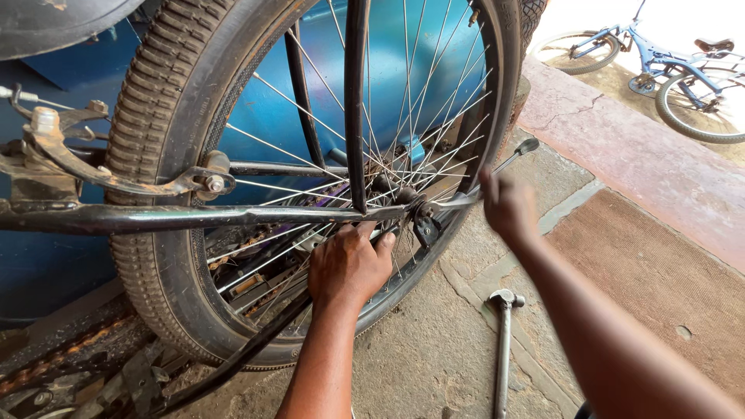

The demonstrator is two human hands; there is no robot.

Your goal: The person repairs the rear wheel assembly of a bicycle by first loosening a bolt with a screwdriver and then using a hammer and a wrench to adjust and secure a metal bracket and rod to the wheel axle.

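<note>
A bicycle rear wheel [155, 155] with a knobbly black tyre and silver spokes fills the view, held in a black frame [194, 217]. My left hand [351, 264] rests against the frame and spokes just below the axle, fingers curled onto the metal. My right hand [508, 208] grips a metal spanner [497, 174] whose one end sits at the axle nut [423, 211] and whose other end points up to the right. The nut itself is partly hidden by the frame end.
A hammer [503, 341] lies on the stone floor between my arms. A blue drum [403, 70] stands behind the wheel. A blue bicycle [667, 70] lies on the ground at the top right, beyond a reddish raised kerb [621, 147]. A chain [70, 349] runs at lower left.
</note>
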